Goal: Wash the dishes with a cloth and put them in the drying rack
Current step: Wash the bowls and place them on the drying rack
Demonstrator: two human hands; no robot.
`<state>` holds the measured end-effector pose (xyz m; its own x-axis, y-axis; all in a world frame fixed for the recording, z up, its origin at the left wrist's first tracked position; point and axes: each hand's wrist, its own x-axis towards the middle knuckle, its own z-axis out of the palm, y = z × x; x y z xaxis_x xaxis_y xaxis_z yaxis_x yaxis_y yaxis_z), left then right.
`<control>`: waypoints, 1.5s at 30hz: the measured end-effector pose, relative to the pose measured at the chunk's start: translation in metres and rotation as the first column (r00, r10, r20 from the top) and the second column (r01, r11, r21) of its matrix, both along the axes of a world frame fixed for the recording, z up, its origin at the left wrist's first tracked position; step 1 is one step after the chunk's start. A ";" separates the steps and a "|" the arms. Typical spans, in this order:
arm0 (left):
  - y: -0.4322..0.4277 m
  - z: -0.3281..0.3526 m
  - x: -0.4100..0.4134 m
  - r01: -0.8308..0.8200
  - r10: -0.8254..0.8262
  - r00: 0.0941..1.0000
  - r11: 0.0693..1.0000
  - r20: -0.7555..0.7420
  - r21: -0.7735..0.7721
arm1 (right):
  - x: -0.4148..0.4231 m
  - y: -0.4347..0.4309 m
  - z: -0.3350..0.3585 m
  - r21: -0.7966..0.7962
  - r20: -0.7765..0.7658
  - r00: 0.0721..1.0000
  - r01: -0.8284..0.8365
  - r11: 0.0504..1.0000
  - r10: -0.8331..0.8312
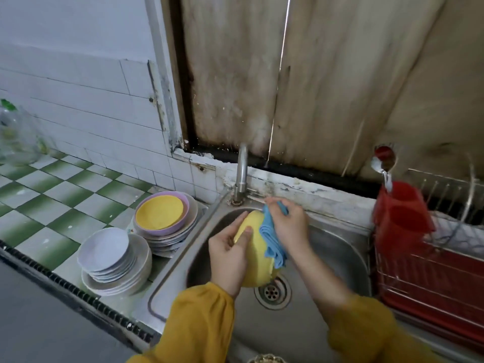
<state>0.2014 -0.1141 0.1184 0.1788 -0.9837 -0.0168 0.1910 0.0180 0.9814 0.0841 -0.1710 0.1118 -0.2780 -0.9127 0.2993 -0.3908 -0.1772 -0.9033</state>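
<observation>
Clock: centred on the yellow bowl, 12 pointing at the wall.
Counter (52, 184): clear plastic bag (15, 132) far out at 10, out of your way.
White plates (104, 250): a stack at 9, just beside the sink rim; unwashed, I'd guess.
Mixed stack (159, 212): at 10, a yellow dish in a purple bowl on top of plates. It leans a bit, so lift from the top only.
Left hand (227, 254): grips the bowl at its rim, thumb across the near face, fingers behind.
Tap (242, 171): at 12, close above the bowl's far edge. I see no water stream. Mind a knock when you turn the bowl.
Yellow bowl (255, 255): held on edge over the sink (340, 239), above the drain (273, 292). Probably light stiff plastic and slick when wet. Hold it by the rim, thumb opposite fingers.
Cloth (272, 239): blue, soft, bunched, pressed on the bowl's right side at 2.
Right hand (288, 226): closed on the cloth, pushing it against the bowl.
Red holder (400, 210): at 3, with a spoon (379, 163) standing in it. It sits between the sink and the rack slots, so carry the bowl around it.
Drying rack (432, 271): at 3 to 4, wire over a red tray. I can't tell whether any dish sits in it.
</observation>
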 end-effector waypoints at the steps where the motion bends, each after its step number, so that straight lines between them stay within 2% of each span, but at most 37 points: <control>1: 0.002 0.003 -0.013 0.009 -0.009 1.000 1.000 0.009 0.002 | -0.012 0.000 0.005 0.048 0.020 0.999 0.041 0.998 -0.042; 2: 0.003 0.007 -0.024 0.009 -0.009 1.000 1.000 0.013 0.005 | -0.017 0.006 0.009 -0.002 -0.056 0.997 0.046 0.999 -0.046; 4: 0.002 0.016 -0.043 0.000 0.001 0.998 1.000 -0.068 0.022 | -0.021 0.030 0.015 -0.241 -0.266 0.964 -0.078 0.967 0.011; 6: 0.003 0.028 -0.057 -0.018 0.029 0.978 0.998 -0.208 0.054 | -0.031 0.050 0.011 -0.431 -0.425 0.903 -0.259 0.864 0.059; 7: 0.004 0.032 -0.064 -0.035 0.050 0.964 0.997 -0.260 0.064 | -0.040 0.052 0.008 -0.485 -0.434 0.900 -0.279 0.829 0.049; 8: 0.007 0.036 -0.070 -0.057 0.075 0.954 0.996 -0.291 0.069 | -0.050 0.052 0.007 -0.524 -0.356 0.934 -0.234 0.819 0.039; 9: 0.009 0.039 -0.076 -0.087 0.105 0.948 0.994 -0.300 0.071 | -0.059 0.050 0.010 -0.518 -0.190 0.981 -0.120 0.847 0.023; 11: 0.016 0.042 -0.086 -0.135 0.150 0.950 0.988 -0.275 0.072 | -0.072 0.046 0.022 -0.298 0.187 0.981 0.103 0.949 -0.047; 12: 0.019 0.043 -0.090 -0.156 0.176 0.945 0.983 -0.274 0.092 | -0.073 0.046 0.024 -0.180 0.253 0.964 0.125 0.976 -0.077; 13: 0.020 0.043 -0.092 -0.185 0.214 0.934 0.975 -0.286 0.124 | -0.073 0.050 0.024 -0.166 0.207 0.975 0.119 0.979 -0.084; 14: 0.018 0.042 -0.091 -0.220 0.261 0.913 0.962 -0.313 0.163 | -0.071 0.058 0.023 -0.250 0.088 0.994 0.078 0.965 -0.058; 16: 0.012 0.043 -0.085 -0.257 0.326 0.867 0.941 -0.376 0.221 | -0.069 0.073 0.013 -0.423 -0.212 0.976 -0.144 0.895 0.057; 17: 0.008 0.043 -0.082 -0.248 0.324 0.859 0.941 -0.396 0.231 | -0.074 0.072 0.005 -0.457 -0.297 0.951 -0.218 0.862 0.083; 18: 0.006 0.044 -0.079 -0.221 0.299 0.868 0.948 -0.397 0.231 | -0.078 0.070 0.003 -0.432 -0.260 0.960 -0.211 0.877 0.103; 21: 0.005 0.050 -0.078 -0.179 0.245 0.906 0.960 -0.345 0.214 | -0.080 0.062 0.017 -0.228 0.091 0.996 0.032 0.973 -0.012; 23: 0.006 0.057 -0.077 -0.219 0.268 0.903 0.960 -0.337 0.177 | -0.066 0.069 0.031 -0.290 0.037 0.999 0.032 0.956 -0.023; 25: 0.005 0.063 -0.070 -0.250 0.297 0.884 0.953 -0.361 0.172 | -0.057 0.075 0.027 -0.426 -0.093 0.995 -0.077 0.901 0.041; 27: 0.005 0.067 -0.059 -0.237 0.295 0.879 0.952 -0.374 0.193 | -0.062 0.076 0.023 -0.450 -0.133 0.984 -0.164 0.878 0.116; 28: 0.006 0.068 -0.056 -0.220 0.283 0.882 0.954 -0.376 0.201 | -0.065 0.073 0.022 -0.416 -0.107 0.988 -0.145 0.898 0.110; 30: 0.010 0.066 -0.055 -0.204 0.255 0.898 0.963 -0.359 0.175 | -0.061 0.066 0.028 -0.309 0.083 0.996 0.012 0.951 0.015; 32: 0.012 0.065 -0.059 -0.213 0.244 0.904 0.969 -0.352 0.123 | -0.041 0.068 0.038 -0.307 0.198 0.972 0.181 0.934 -0.124; 33: 0.013 0.068 -0.060 -0.221 0.246 0.903 0.969 -0.352 0.110 | -0.028 0.072 0.039 -0.397 0.169 0.971 0.225 0.890 -0.170; 35: 0.010 0.074 -0.055 -0.226 0.262 0.889 0.965 -0.376 0.136 | -0.013 0.080 0.028 -0.612 -0.019 0.989 0.107 0.784 -0.150; 37: 0.005 0.074 -0.046 -0.214 0.285 0.860 0.954 -0.423 0.207 | -0.013 0.078 0.012 -0.714 -0.230 0.958 -0.048 0.698 -0.169; 38: 0.002 0.070 -0.041 -0.193 0.285 0.846 0.951 -0.450 0.240 | -0.014 0.078 0.005 -0.727 -0.263 0.948 -0.073 0.683 -0.179; 39: -0.001 0.065 -0.038 -0.156 0.271 0.837 0.951 -0.476 0.268 | -0.015 0.077 0.000 -0.726 -0.228 0.958 -0.051 0.686 -0.171; 40: -0.003 0.059 -0.035 -0.106 0.235 0.838 0.955 -0.492 0.277 | -0.014 0.078 0.000 -0.715 -0.119 0.984 0.006 0.699 -0.130; 41: -0.004 0.054 -0.032 -0.048 0.183 0.845 0.962 -0.503 0.269 | -0.012 0.080 0.005 -0.675 0.061 0.995 0.099 0.731 -0.078; 42: -0.003 0.052 -0.030 -0.003 0.130 0.855 0.970 -0.502 0.245 | -0.012 0.079 0.013 -0.579 0.281 0.959 0.210 0.788 -0.049; 43: -0.001 0.053 -0.028 0.023 0.085 0.871 0.977 -0.484 0.213 | -0.015 0.078 0.023 -0.437 0.488 0.872 0.289 0.852 -0.046; 44: 0.003 0.057 -0.024 0.039 0.043 0.894 0.984 -0.445 0.174 | -0.022 0.073 0.036 -0.273 0.663 0.746 0.311 0.910 -0.057; 45: 0.006 0.060 -0.021 0.050 0.008 0.919 0.989 -0.393 0.136 | -0.034 0.065 0.047 -0.119 0.774 0.628 0.268 0.956 -0.080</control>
<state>0.1801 -0.1082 0.1786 0.1088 -0.9696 -0.2192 0.5595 -0.1225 0.8197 0.0502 -0.1057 0.1590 -0.6376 -0.7663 0.0791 0.3673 -0.3927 -0.8431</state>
